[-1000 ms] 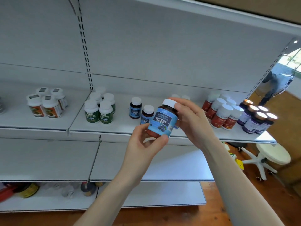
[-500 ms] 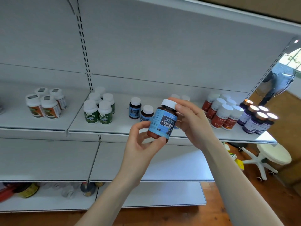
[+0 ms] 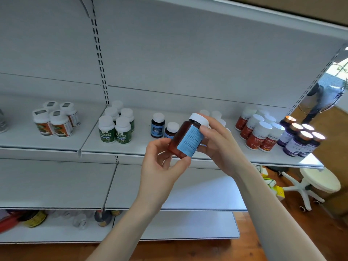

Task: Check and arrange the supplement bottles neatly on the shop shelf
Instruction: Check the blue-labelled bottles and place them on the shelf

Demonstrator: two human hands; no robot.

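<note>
Amber bottle (image 3: pixel 177 143) tilted, left hand (image 3: pixel 162 167) fingers (image 3: pixel 183 163) gripping base, right hand (image 3: pixel 221 146) fingers (image 3: pixel 205 129) gripping cap (image 3: pixel 199 118)

A white swivel stool (image 3: pixel 320 180) on castors stands on the wooden floor (image 3: pixel 188 251) at the right, with small yellow and green cartons (image 3: pixel 278 192) just beside its base. Farther back stands a dark pedestal fan (image 3: pixel 327 95).

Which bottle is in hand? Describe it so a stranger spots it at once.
Look at the white shelf with groups of bottles. In front of its middle the left hand grips the base and the right hand the white cap of a brown, blue-labelled bottle. Only it is tilted and off the shelf.
</note>
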